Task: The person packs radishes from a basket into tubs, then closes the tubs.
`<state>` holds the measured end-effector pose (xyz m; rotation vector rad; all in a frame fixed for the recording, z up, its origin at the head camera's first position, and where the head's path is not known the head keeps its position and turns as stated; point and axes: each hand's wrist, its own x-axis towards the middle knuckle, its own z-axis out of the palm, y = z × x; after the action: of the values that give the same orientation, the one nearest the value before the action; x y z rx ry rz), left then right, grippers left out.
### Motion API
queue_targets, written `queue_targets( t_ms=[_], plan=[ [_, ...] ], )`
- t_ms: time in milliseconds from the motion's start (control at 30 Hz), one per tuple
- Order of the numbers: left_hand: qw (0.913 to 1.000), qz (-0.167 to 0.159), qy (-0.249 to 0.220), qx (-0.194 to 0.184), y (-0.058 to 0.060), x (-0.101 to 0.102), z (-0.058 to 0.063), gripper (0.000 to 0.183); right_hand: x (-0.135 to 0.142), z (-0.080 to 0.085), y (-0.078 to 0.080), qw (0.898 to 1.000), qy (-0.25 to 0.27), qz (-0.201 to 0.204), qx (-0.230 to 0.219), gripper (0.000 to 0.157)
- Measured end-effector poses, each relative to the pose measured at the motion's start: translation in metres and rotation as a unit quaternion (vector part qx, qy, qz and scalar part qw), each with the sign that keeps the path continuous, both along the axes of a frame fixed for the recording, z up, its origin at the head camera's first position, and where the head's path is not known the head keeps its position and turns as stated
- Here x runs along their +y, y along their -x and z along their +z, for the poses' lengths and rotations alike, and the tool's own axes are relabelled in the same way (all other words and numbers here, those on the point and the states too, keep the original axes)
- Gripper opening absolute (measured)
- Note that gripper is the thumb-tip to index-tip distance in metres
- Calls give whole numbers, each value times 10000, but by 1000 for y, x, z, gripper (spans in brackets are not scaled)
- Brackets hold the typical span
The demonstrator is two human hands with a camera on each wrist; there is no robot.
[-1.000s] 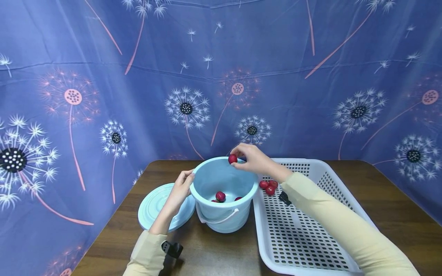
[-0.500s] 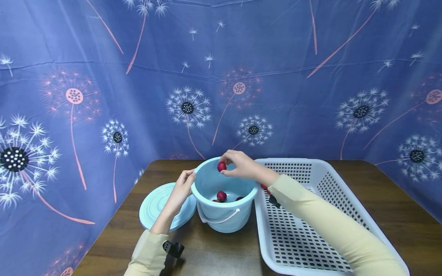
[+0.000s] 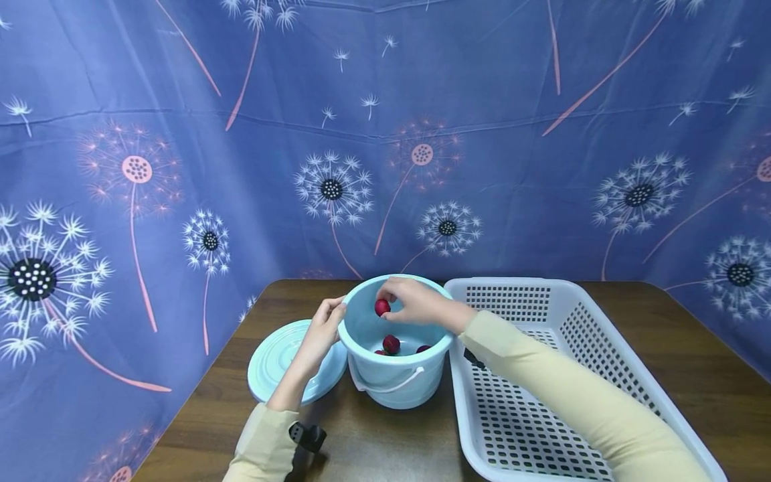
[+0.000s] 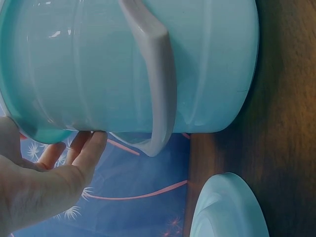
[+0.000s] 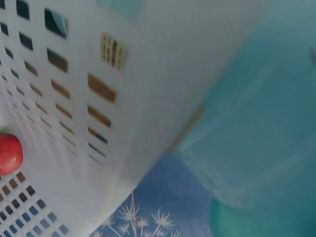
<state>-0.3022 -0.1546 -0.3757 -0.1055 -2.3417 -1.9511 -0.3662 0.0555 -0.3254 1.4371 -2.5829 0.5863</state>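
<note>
Round one bucket (image 3: pixel 391 376), one lid (image 3: pixel 271 361) is at eight o'clock, one basket (image 3: pixel 563 301) at four, a sleeve (image 3: pixel 554 375) blocking some. Left hand (image 3: pixel 320 333) grips the bucket's rim (image 3: pixel 394 359); right hand (image 3: pixel 417 301) pinches one red fruit (image 3: pixel 382 307) inside. Three more fruits (image 3: pixel 391 345) show below, another fruit (image 5: pixel 10 154) in the basket.

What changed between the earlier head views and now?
The right hand, pinching a red fruit, moved left and down from the far rim of the bucket into its opening. Nothing was newly gripped or released. The left hand stayed at the rim; the lid stayed put.
</note>
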Motion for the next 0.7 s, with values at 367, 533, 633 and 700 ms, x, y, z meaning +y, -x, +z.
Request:
queue_targets(
  t_ms=[367,533,633,700],
  plan=[
    [10000,25,-42,-9,-1,0,0,41,-5,-4,-2,9996,-229,72,-154,24],
    [10000,-14,-66,-4,-1,1,0,41,-6,-6,0,9986,-442,-36,-298,25],
    [10000,-27,-67,34,-1,0,0,42,-7,-7,0,9981,-505,-56,-335,24],
    [9999,-25,-79,62,0,0,1,42,-8,-6,1,9981,-520,-43,-313,23]
  ],
)
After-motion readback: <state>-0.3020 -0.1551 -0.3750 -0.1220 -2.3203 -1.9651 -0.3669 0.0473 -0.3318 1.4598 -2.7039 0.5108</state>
